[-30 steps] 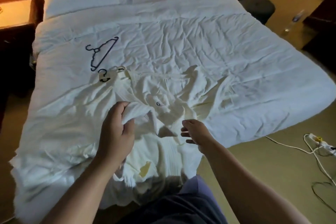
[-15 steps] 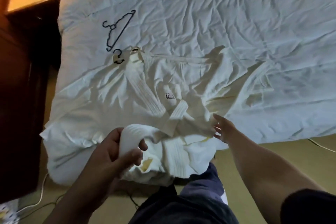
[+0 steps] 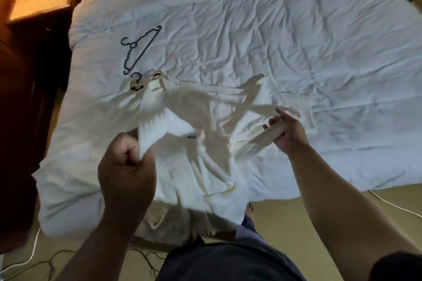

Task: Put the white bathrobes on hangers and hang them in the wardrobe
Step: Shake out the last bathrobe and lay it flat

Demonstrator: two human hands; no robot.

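1. Rumpled white bed fills the view. Bathrobe lies spread on it betw. & beyond both hands, hem drooping off the near edge.
2. L hand is fisted tight on 1 ribbed lapel and R hand has fingers curled round the other, prob. spreading the front open for a hanger.
3. Black hanger lies free beyond L hand. 2nd hook pokes out at the collar, rest hidden by cloth.
4. Wardrobe not in view; chest mark too blurred to read.
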